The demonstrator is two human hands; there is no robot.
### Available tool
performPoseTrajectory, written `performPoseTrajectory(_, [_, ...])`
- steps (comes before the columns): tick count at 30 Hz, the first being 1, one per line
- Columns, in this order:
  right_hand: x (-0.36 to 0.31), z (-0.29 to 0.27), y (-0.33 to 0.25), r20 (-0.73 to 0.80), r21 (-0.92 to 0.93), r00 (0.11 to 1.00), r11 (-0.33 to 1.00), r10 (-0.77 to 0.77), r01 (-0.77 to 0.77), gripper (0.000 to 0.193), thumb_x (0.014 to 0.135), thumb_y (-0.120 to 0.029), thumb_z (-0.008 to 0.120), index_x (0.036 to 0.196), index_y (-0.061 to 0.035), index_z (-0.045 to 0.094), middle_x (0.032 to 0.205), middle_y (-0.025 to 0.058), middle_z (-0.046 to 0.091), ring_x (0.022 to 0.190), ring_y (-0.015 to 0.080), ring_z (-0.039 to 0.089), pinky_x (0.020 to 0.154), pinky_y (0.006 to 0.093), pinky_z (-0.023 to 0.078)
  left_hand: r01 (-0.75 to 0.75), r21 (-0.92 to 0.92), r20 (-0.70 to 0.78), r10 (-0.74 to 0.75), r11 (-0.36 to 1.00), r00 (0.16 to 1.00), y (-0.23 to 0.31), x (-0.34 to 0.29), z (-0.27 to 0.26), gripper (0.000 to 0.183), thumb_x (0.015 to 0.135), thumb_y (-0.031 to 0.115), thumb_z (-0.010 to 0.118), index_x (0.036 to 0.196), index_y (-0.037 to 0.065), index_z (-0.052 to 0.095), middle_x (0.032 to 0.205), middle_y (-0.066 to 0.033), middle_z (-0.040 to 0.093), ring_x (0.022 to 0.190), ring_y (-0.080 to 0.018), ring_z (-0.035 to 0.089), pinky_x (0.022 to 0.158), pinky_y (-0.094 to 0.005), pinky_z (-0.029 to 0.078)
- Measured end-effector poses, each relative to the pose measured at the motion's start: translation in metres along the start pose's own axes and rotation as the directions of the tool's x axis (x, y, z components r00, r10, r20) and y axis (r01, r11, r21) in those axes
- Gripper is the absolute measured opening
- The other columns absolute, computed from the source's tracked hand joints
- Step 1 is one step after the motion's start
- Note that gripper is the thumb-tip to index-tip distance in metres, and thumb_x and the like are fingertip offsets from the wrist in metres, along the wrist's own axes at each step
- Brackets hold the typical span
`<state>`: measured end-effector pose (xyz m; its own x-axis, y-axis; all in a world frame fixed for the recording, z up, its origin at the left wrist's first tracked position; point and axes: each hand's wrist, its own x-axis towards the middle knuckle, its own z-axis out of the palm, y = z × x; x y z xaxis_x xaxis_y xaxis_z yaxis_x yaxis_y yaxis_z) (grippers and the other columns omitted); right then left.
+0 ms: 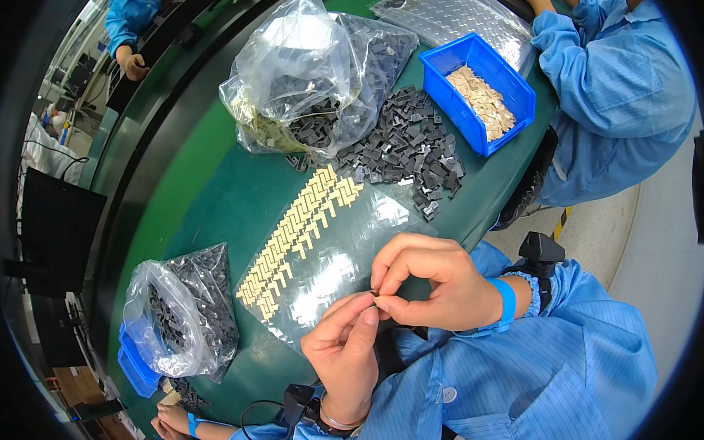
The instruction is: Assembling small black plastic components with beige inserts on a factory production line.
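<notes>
My left hand [344, 358] and my right hand [439, 285] meet at the fingertips above the near edge of a clear plastic sheet [323, 279]. Both are closed in a pinch around one tiny dark part [375, 293], mostly covered by the fingers; its exact shape cannot be made out. Rows of small cream L-shaped adhesive-looking pieces [290, 238] cover the sheet's left side, while its right side shows bare, shiny film. Beyond the sheet lies a loose heap of small black plastic parts [411, 144].
A large clear bag [293, 75] of black parts stands behind the heap, beside a blue bin [481, 142] with tan bits. Another bag [188, 311] sits at left near a blue tray [136, 366]. Co-workers' arms [595, 72] and hands [173, 420] are at the table's edges.
</notes>
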<state>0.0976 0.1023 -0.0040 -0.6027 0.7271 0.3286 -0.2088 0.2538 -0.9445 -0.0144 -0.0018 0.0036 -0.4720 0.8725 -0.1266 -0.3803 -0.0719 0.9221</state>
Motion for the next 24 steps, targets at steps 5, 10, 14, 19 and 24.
performPoseTrajectory(5, [0.000, 0.000, 0.000, 0.029, 0.028, 0.999, 0.999, 0.030, -0.031, 0.010, 0.070, -0.001, 0.067, 0.073, -0.0017, 0.057, 0.084, 0.0077, 0.059, 0.077, 0.0185, 0.059, 0.067, 0.0278, 0.047, -0.017, -0.037, -0.022, 0.016, 0.999, 1.000, -0.001, 0.000, -0.001, 0.015, 0.081, -0.004, 0.058, 0.095, -0.007, 0.063, 0.096, -0.0148, 0.063, 0.083, -0.0188, 0.061, 0.075, -0.0283, 0.050])
performPoseTrajectory(10, [-0.004, 0.001, 0.010, 0.063, 0.255, 0.984, 0.951, 0.166, -0.177, 0.009, 0.073, -0.004, 0.067, 0.075, -0.0016, 0.058, 0.085, 0.0069, 0.059, 0.082, 0.0161, 0.057, 0.073, 0.0277, 0.045, -0.005, -0.066, -0.026, 0.004, 0.998, 1.000, -0.003, 0.000, -0.002, 0.015, 0.081, -0.004, 0.059, 0.095, -0.007, 0.063, 0.094, -0.0157, 0.063, 0.078, -0.0184, 0.062, 0.074, -0.0284, 0.051])
performPoseTrajectory(14, [-0.003, 0.001, 0.009, 0.096, 0.351, 0.963, 0.897, 0.251, -0.268, 0.010, 0.074, -0.005, 0.067, 0.075, -0.0018, 0.058, 0.085, 0.0065, 0.059, 0.083, 0.0152, 0.057, 0.074, 0.0283, 0.045, 0.015, -0.079, -0.026, -0.017, 0.997, 1.000, -0.004, 0.000, -0.004, 0.015, 0.081, -0.003, 0.058, 0.095, -0.007, 0.061, 0.092, -0.0156, 0.063, 0.078, -0.0190, 0.062, 0.073, -0.0293, 0.051])
performPoseTrajectory(19, [-0.003, 0.001, 0.012, 0.117, 0.308, 0.973, 0.924, 0.198, -0.225, 0.009, 0.075, -0.005, 0.067, 0.079, -0.0013, 0.058, 0.087, 0.0063, 0.058, 0.082, 0.0143, 0.056, 0.072, 0.0264, 0.045, 0.003, -0.055, -0.045, -0.006, 0.998, 0.999, -0.002, 0.001, -0.001, 0.015, 0.081, -0.003, 0.057, 0.095, -0.006, 0.059, 0.090, -0.0145, 0.063, 0.078, -0.0185, 0.062, 0.073, -0.0288, 0.051])
performPoseTrajectory(24, [0.001, -0.003, 0.010, 0.107, 0.143, 0.994, 0.989, 0.032, -0.047, 0.011, 0.077, -0.007, 0.067, 0.083, -0.0018, 0.059, 0.084, 0.0050, 0.057, 0.078, 0.0120, 0.055, 0.071, 0.0238, 0.044, -0.089, 0.008, -0.021, 0.089, 0.996, 0.996, -0.003, 0.000, 0.000, 0.020, 0.080, -0.003, 0.058, 0.099, -0.005, 0.054, 0.091, -0.0143, 0.063, 0.079, -0.0176, 0.061, 0.073, -0.0280, 0.050])
